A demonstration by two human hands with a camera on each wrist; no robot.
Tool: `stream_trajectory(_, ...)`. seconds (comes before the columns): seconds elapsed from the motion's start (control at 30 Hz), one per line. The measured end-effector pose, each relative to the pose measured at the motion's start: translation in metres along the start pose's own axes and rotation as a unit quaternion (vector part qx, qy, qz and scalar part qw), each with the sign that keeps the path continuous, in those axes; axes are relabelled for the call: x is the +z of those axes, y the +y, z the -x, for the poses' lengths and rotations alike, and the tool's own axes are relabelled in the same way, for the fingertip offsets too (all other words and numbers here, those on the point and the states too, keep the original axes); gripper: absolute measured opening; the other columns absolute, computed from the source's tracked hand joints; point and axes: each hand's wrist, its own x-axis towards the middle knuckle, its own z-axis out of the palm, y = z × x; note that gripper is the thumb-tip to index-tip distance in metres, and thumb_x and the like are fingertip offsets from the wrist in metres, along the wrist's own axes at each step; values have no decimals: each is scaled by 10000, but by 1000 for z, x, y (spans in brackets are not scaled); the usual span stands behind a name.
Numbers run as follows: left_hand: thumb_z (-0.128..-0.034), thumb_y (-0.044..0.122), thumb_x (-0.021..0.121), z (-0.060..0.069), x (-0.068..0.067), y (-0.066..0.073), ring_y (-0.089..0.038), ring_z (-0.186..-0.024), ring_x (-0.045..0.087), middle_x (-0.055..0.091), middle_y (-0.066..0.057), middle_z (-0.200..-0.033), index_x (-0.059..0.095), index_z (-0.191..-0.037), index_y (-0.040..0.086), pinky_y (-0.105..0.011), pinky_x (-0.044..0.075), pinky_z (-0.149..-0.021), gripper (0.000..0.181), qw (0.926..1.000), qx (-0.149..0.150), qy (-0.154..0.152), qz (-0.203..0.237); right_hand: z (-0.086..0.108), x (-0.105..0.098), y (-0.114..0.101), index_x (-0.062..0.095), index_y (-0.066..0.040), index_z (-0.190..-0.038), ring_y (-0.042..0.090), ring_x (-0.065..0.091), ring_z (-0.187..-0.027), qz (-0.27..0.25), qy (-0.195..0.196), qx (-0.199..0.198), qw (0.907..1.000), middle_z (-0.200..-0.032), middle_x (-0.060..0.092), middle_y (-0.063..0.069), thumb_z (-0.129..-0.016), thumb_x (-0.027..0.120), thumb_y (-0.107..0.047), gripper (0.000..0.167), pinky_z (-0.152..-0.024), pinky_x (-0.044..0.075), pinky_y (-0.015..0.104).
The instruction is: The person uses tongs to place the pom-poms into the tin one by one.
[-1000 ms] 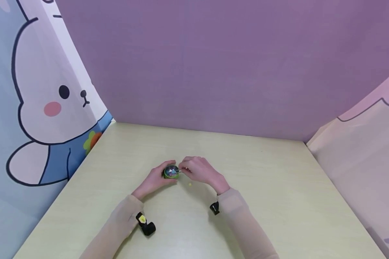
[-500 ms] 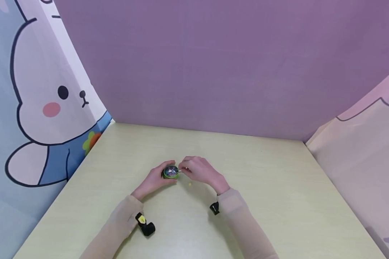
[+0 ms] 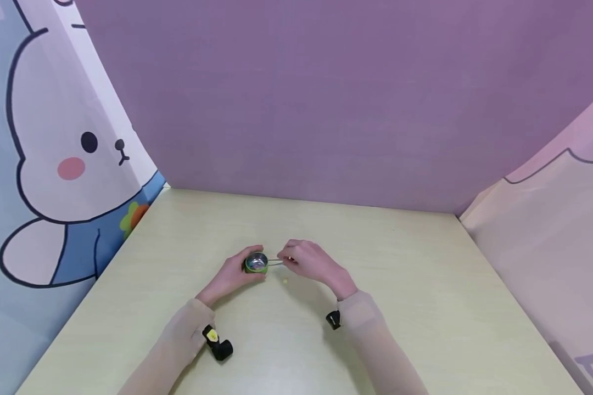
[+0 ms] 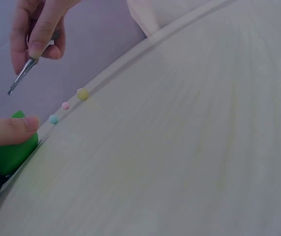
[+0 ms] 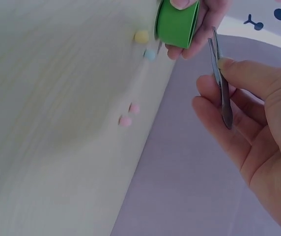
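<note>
My left hand (image 3: 236,272) holds a small green cup (image 5: 178,24) with a shiny metal inside, thumb on one side and fingers on the other. It stands on the table, and the head view looks into its metal bowl. My right hand (image 3: 312,264) pinches metal tweezers (image 5: 221,81) between thumb and fingers, just right of the cup. Their tips point toward the cup, slightly apart, and I see nothing between them. A yellow ball (image 4: 82,94), a blue ball (image 4: 53,119) and a pink ball (image 4: 66,105) lie on the table near the cup.
The right wrist view shows two pink balls, one of them a pink ball (image 5: 125,121) farther from the cup. A pale wooden table (image 3: 415,307) lies under both hands. A purple backdrop (image 3: 296,99) rises behind it, with printed cloth (image 3: 44,164) at the left.
My right hand has drawn back to the right, and the tweezers' prongs now show more between hand and cup. The left hand still holds the cup. The head view has shifted slightly.
</note>
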Motion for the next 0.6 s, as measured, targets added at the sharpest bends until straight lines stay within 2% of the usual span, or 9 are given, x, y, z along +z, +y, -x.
stream_trajectory(0.27,-793,221,833,1,-1,1,-392,-1338,514,518,-175,-1478,441,-1475,106,-571,393,-1143,794,10000,6,-26,41,17,-1,5,771,-80,-1002,103,651,-788,89,-49,36,9999,-933,726,8,-904,666,-36,150,-690,546,202)
stream_trajectory(0.6,-793,222,833,1,-1,1,-411,-1360,484,501,-182,-1491,432,-1480,103,-595,370,-1150,804,9999,-59,-44,70,32,4,7,770,-95,-988,128,687,-878,-59,-362,190,9991,-957,728,8,-915,657,-49,141,-743,561,205)
